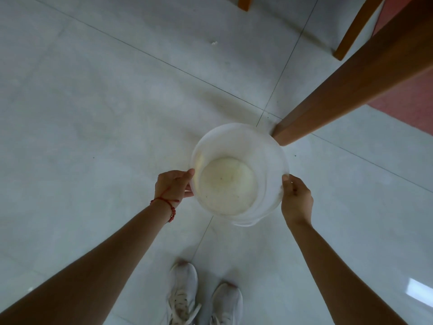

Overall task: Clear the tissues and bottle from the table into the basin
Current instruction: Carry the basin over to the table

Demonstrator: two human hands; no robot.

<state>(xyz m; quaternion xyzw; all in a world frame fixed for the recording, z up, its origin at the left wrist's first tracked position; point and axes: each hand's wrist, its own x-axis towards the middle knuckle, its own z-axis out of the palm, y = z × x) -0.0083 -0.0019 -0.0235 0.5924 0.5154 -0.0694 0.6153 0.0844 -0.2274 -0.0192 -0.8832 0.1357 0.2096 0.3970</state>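
Observation:
A round white translucent basin (271, 156) is held over the tiled floor, seen from straight above. Nothing lies inside it; its pale bottom carries small specks. My left hand (173, 185), with a red string bracelet at the wrist, grips the rim on the left side. On the opposite side my right hand (296, 198) grips the rim, thumb on top. No tissues or bottle are in view, apart from a tiny white scrap (214, 43) far off on the floor.
A wooden table leg (346, 87) slants down to the floor just beyond the basin's far right edge. Two more wooden legs (358, 26) stand at the top. A red surface (407, 99) shows at the right. My white shoes (203, 301) are below.

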